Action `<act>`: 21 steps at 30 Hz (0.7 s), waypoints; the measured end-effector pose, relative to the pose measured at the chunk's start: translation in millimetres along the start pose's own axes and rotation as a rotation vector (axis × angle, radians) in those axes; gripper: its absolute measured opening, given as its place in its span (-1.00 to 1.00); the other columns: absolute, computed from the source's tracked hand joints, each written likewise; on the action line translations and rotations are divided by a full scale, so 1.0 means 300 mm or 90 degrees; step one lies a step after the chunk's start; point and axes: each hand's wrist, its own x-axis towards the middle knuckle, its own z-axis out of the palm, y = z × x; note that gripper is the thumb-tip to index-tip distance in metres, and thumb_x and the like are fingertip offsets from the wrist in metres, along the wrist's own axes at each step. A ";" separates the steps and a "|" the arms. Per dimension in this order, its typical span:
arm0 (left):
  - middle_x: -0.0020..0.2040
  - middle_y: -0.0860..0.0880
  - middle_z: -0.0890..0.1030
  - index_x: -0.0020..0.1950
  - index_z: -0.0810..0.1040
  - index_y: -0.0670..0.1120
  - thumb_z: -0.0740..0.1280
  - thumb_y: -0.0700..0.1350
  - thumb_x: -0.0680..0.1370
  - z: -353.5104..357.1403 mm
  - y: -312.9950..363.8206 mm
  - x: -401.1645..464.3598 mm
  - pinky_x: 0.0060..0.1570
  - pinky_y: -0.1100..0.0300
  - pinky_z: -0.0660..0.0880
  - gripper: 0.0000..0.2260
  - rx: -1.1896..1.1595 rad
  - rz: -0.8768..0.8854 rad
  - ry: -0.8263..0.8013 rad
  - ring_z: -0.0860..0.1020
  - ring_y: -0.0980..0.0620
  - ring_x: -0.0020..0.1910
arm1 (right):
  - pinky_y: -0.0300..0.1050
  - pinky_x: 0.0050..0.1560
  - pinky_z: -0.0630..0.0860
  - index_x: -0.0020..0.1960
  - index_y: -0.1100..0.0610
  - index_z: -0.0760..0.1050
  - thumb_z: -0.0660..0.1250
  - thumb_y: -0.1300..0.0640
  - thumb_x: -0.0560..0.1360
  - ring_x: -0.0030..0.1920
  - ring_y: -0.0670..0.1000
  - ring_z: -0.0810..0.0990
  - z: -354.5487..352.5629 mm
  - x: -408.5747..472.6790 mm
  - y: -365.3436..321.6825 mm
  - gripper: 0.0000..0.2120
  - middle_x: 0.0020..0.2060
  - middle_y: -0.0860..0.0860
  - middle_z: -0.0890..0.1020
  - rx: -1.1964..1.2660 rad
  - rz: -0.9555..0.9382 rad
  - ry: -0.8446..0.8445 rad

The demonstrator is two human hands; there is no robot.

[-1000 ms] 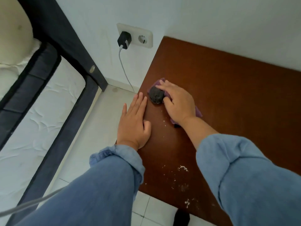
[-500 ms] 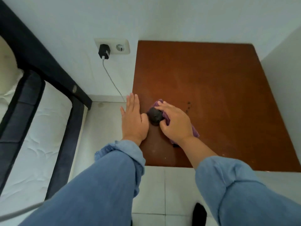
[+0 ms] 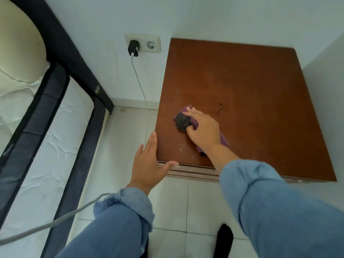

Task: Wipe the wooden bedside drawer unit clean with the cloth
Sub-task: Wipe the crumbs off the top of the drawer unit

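The wooden bedside drawer unit (image 3: 251,94) fills the right of the head view, its reddish-brown top dotted with white crumbs and a few dark specks. A purple cloth (image 3: 223,140) lies on the top near the left front corner, bunched around a dark grey clump (image 3: 183,121). My right hand (image 3: 203,130) lies over the cloth, fingers curled onto it and pressing it down. My left hand (image 3: 149,162) is flat and open at the unit's front left corner, fingers along the left edge, thumb at the front edge.
A bed with a white mattress (image 3: 42,146) and dark frame (image 3: 74,159) stands on the left. A wall socket (image 3: 142,42) holds a black charger (image 3: 134,47) whose cable (image 3: 140,84) hangs beside the unit. A white wall closes the right. Pale floor tiles (image 3: 178,205) lie below.
My left hand has slid back from beside the cloth to the unit's front left corner. My right hand stays on the cloth near the left edge. The camera has pulled back.
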 end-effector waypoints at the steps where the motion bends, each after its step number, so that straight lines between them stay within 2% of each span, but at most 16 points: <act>1: 0.58 0.01 0.12 0.58 -0.10 -0.10 0.35 0.34 0.36 -0.002 0.007 -0.002 0.50 0.01 0.10 0.01 0.000 -0.007 0.000 0.17 0.01 0.51 | -0.20 0.35 0.29 0.25 -0.06 0.53 0.34 0.21 0.38 0.32 -0.06 0.46 0.008 -0.052 -0.015 -0.54 0.29 -0.08 0.54 -0.001 -0.008 0.003; 3: 0.57 0.00 0.15 0.58 -0.08 -0.10 0.39 0.31 0.36 -0.005 0.014 0.002 0.48 0.00 0.14 0.01 0.004 -0.029 -0.008 0.21 -0.01 0.50 | -0.17 0.32 0.34 0.19 -0.02 0.58 0.38 0.26 0.33 0.26 -0.05 0.52 0.024 -0.162 -0.044 -0.55 0.22 -0.06 0.60 0.013 -0.040 0.016; 6: 0.49 0.00 0.33 0.57 0.00 -0.05 0.43 0.26 0.37 -0.021 0.016 0.008 0.37 -0.05 0.33 -0.05 -0.017 -0.043 -0.008 0.37 -0.05 0.39 | -0.19 0.27 0.43 0.11 -0.01 0.63 0.38 0.29 0.28 0.19 -0.12 0.57 0.026 -0.284 -0.080 -0.57 0.12 -0.07 0.65 0.066 -0.059 0.013; 8: 0.43 -0.01 0.41 0.56 0.06 -0.05 0.43 0.21 0.40 -0.041 0.015 0.002 0.31 -0.02 0.40 -0.12 -0.032 -0.039 -0.012 0.44 -0.04 0.32 | -0.21 0.16 0.52 0.08 -0.04 0.64 0.34 0.31 0.32 0.04 -0.17 0.61 0.005 -0.313 -0.103 -0.59 0.02 -0.11 0.69 0.129 0.006 -0.030; 10: 0.39 -0.01 0.45 0.56 0.12 -0.05 0.45 0.16 0.41 -0.059 0.010 -0.005 0.27 0.06 0.44 -0.16 -0.032 -0.039 -0.017 0.47 -0.02 0.28 | -0.21 0.02 0.58 0.04 -0.06 0.63 0.32 0.36 0.40 -0.11 -0.19 0.61 -0.042 -0.286 -0.132 -0.62 -0.13 -0.15 0.68 0.237 0.128 -0.105; 12: 0.39 0.01 0.46 0.55 0.13 -0.03 0.47 0.12 0.40 -0.072 0.004 -0.006 0.24 0.13 0.44 -0.17 -0.016 -0.040 -0.016 0.47 -0.01 0.29 | -0.31 -0.06 0.54 0.02 -0.07 0.56 0.28 0.38 0.47 -0.07 -0.13 0.60 -0.092 -0.211 -0.152 -0.64 -0.17 -0.21 0.61 0.321 0.196 -0.109; 14: 0.40 0.03 0.45 0.55 0.14 -0.01 0.47 0.14 0.40 -0.079 -0.006 0.002 0.22 0.16 0.41 -0.18 -0.004 -0.034 -0.014 0.46 0.01 0.30 | -0.29 -0.01 0.53 0.12 -0.02 0.51 0.26 0.38 0.49 0.03 -0.06 0.60 -0.127 -0.091 -0.158 -0.65 -0.10 -0.19 0.58 0.356 0.186 -0.032; 16: 0.41 0.05 0.44 0.55 0.15 0.00 0.45 0.16 0.41 -0.077 -0.021 0.006 0.22 0.20 0.39 -0.18 -0.001 -0.026 -0.006 0.45 0.04 0.31 | -0.13 0.16 0.53 0.24 0.01 0.42 0.23 0.35 0.52 0.08 -0.05 0.58 -0.108 0.057 -0.146 -0.63 0.04 -0.13 0.56 0.330 0.155 0.027; 17: 0.41 0.06 0.43 0.55 0.15 0.00 0.45 0.17 0.41 -0.075 -0.027 0.004 0.23 0.20 0.39 -0.18 0.001 -0.019 0.000 0.44 0.05 0.32 | 0.01 0.29 0.45 0.28 -0.01 0.35 0.20 0.32 0.54 0.13 -0.03 0.57 -0.084 0.124 -0.137 -0.62 0.12 -0.09 0.56 0.290 0.148 0.040; 18: 0.42 0.06 0.42 0.55 0.15 0.00 0.44 0.18 0.41 -0.072 -0.028 0.000 0.25 0.20 0.38 -0.19 0.000 -0.010 0.007 0.44 0.05 0.33 | 0.15 0.43 0.26 0.33 -0.03 0.30 0.17 0.27 0.56 0.25 0.02 0.51 -0.050 0.184 -0.121 -0.61 0.23 -0.04 0.52 0.224 0.151 0.043; 19: 0.43 0.07 0.41 0.55 0.15 0.00 0.43 0.18 0.41 -0.065 -0.035 -0.004 0.26 0.21 0.38 -0.19 -0.003 -0.005 0.012 0.43 0.06 0.34 | 0.19 0.50 0.03 0.39 -0.03 0.24 0.15 0.23 0.57 0.40 0.06 0.37 -0.007 0.234 -0.104 -0.58 0.36 0.02 0.42 0.133 0.167 0.033; 20: 0.44 0.08 0.41 0.55 0.15 0.01 0.43 0.18 0.41 -0.058 -0.046 -0.007 0.26 0.23 0.37 -0.19 -0.006 -0.001 0.019 0.43 0.07 0.35 | 0.17 0.51 -0.11 0.45 0.00 0.17 0.12 0.20 0.59 0.50 0.06 0.18 0.032 0.275 -0.094 -0.55 0.47 0.05 0.28 0.042 0.185 0.016; 21: 0.44 0.09 0.41 0.55 0.15 0.02 0.42 0.18 0.42 -0.052 -0.058 -0.009 0.24 0.26 0.37 -0.20 -0.006 0.007 0.026 0.43 0.08 0.34 | 0.13 0.51 -0.15 0.50 0.05 0.10 0.10 0.18 0.60 0.54 0.04 0.03 0.063 0.306 -0.089 -0.52 0.52 0.05 0.15 -0.035 0.189 0.003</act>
